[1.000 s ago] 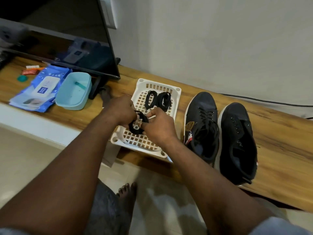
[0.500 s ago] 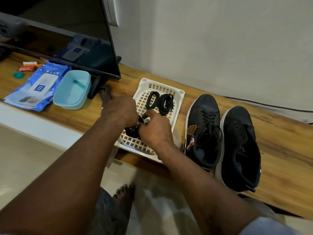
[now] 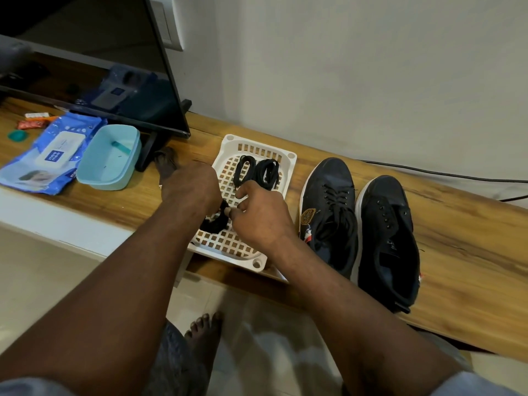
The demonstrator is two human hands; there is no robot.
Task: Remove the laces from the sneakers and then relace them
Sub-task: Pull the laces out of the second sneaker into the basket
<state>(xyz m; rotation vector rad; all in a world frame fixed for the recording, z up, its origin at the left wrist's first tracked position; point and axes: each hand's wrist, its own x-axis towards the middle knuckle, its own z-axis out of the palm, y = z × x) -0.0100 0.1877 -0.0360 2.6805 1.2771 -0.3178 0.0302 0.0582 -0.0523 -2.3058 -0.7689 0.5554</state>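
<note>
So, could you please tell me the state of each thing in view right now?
Left sneaker: laced.
Right sneaker: unlaced, eyelets empty.
Lace bundle: gripped by left hand, pinched by right hand, over the basket.
Two laces: coiled, lying in the basket.
Blue tub: open.
Wipes pack: lid closed.
Television: off.

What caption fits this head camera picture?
Left hand and right hand hold a coiled black lace over the white basket, sneakers beside it.

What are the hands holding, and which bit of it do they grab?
A coiled black shoelace, over the white plastic lattice basket. The left hand and right hand both pinch it at its top end, where their fingertips meet.
</note>
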